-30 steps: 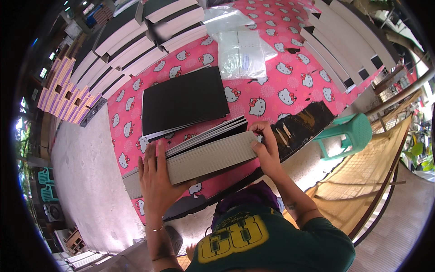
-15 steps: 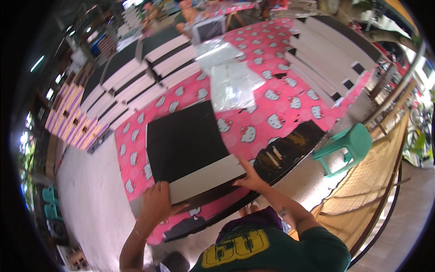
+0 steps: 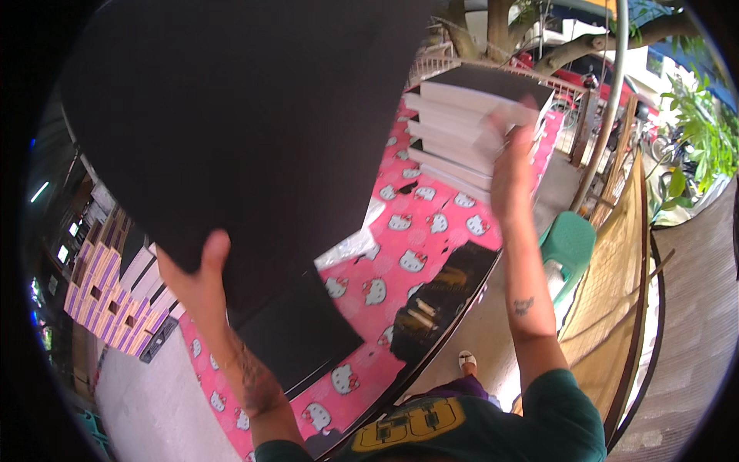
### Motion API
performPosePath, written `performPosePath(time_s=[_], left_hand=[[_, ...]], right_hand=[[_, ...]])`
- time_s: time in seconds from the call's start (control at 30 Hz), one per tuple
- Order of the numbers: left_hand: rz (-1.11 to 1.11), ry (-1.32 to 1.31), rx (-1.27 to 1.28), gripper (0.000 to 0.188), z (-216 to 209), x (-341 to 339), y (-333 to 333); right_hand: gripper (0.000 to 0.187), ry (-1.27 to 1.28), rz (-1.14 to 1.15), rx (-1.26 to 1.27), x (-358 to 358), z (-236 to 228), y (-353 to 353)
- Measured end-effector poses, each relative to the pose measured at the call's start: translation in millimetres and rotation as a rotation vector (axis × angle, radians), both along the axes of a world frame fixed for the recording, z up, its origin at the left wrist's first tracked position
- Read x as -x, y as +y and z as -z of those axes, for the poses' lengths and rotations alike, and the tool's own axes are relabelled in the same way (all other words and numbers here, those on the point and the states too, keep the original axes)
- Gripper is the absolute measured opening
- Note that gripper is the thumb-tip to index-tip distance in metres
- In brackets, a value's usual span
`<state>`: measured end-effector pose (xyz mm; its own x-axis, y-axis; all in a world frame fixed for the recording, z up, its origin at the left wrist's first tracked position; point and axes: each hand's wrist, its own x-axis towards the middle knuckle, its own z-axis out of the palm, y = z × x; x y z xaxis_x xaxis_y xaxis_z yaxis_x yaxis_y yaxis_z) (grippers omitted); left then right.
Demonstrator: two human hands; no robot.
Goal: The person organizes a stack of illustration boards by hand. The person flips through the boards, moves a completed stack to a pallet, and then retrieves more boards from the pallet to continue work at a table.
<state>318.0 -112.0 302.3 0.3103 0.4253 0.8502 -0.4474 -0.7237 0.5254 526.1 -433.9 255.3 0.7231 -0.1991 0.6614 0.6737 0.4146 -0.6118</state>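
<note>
left hand pinches a black board by its lower edge; steady support seems wise. blurred right hand looks spread.

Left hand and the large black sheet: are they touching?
Touching: the head view shows the left hand gripping the large black sheet, thumb over it.

A dark green short-sleeved shirt carries a bold yellow block print with dark lines across it. A broad dark tattoo covers the forearm behind the left hand; a smaller one sits between the right hand and its green sleeve. Purple clothing and a whitish shoe show below the right hand.
</note>
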Motion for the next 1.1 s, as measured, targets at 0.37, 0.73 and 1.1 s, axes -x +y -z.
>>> performPosePath(time_s=[0.37, 0.73, 1.1], left_hand=[[0.923, 0.022, 0.909, 0.06, -58, -381, -209], [0.687, 0.33, 1.18, 0.08, -6, -620, -305], [0.121, 0.734, 0.158, 0.077, -16, -575, -229]], right_hand=[[0.075, 0.236, -0.205, -0.02, -184, -59, -67], [0.069, 0.629, -0.159, 0.108, -385, -78, -186], [0.077, 0.805, -0.12, 0.27, -441, -45, -186]])
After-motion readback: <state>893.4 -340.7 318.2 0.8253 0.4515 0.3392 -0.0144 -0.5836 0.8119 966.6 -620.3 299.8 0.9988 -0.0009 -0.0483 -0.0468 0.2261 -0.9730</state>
